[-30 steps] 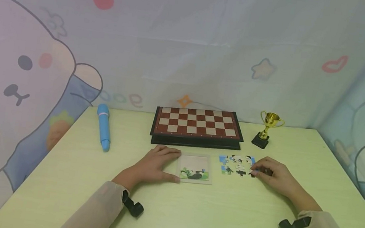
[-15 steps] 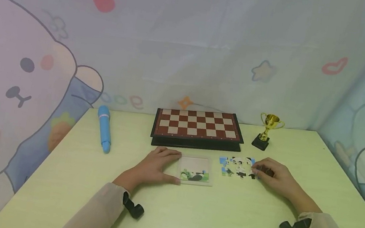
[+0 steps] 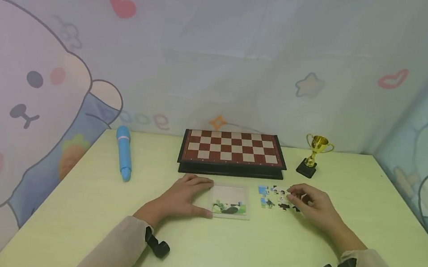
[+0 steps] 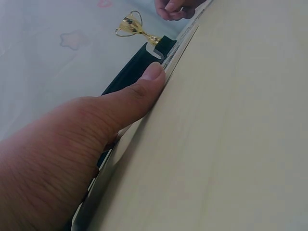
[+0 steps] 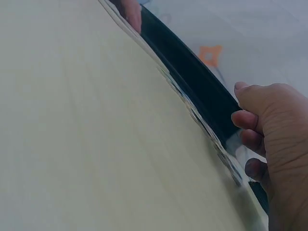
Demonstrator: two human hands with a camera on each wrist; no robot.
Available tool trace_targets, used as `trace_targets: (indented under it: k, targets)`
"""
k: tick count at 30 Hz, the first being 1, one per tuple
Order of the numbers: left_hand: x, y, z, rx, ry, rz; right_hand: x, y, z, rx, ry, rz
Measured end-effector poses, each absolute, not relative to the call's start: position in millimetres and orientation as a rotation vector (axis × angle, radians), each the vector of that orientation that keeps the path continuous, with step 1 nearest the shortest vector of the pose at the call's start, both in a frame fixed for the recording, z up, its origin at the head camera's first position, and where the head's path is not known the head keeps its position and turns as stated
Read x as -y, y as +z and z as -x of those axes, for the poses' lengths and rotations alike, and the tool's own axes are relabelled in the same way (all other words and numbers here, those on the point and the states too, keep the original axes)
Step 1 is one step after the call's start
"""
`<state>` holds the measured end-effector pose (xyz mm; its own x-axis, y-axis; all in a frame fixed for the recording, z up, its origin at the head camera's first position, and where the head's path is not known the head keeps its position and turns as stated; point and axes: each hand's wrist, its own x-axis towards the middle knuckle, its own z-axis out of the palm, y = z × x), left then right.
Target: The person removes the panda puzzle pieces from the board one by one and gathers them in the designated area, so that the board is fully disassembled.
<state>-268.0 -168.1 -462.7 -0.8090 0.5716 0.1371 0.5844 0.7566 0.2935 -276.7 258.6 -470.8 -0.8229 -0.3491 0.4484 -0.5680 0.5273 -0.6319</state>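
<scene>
A shallow square puzzle tray lies flat on the table, with an assembled strip of panda picture along its near side. My left hand rests at its left edge, fingers stretched to the far corner and thumb at the near one. In the left wrist view the left thumb lies against the tray's edge. To the tray's right lie several loose jigsaw pieces in blue, white and black. My right hand hovers over their right part, fingers loosely bent. No piece shows between its fingertips in the right wrist view.
Behind the tray stands a black-sided chessboard box. A gold trophy cup on a black base is at the back right, and a blue toy microphone lies at the left. A printed cloth hangs behind the table.
My right hand has moved left and inward from the right end of the loose pieces, now covering some of them. My left hand stays on the tray. The head view has tilted up slightly.
</scene>
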Motion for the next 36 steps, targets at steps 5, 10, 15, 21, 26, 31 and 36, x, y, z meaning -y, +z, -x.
trace_targets:
  k: [5,10,15,21,26,31,36]
  targets:
    - [170,-465,266,2.917,-0.521,0.953,-229,-472,280,2.435,1.244,-0.926]
    - [170,-464,264,2.911,-0.538,0.957,-184,-469,285,2.344,1.248,-1.140]
    - [169,-463,267,2.895,-0.494,0.957,-135,-466,286,2.418,1.159,-1.277]
    - [169,-462,268,2.896,-0.489,0.958,-96,-466,285,2.525,0.950,-1.351]
    - [168,-462,267,2.895,-0.484,0.961,-92,-468,282,2.526,0.941,-1.328]
    - [168,-461,268,2.912,-0.462,0.957,-93,-469,281,2.514,0.971,-1.338]
    - [168,-460,268,2.921,-0.468,0.958,-91,-469,281,2.510,0.992,-1.358]
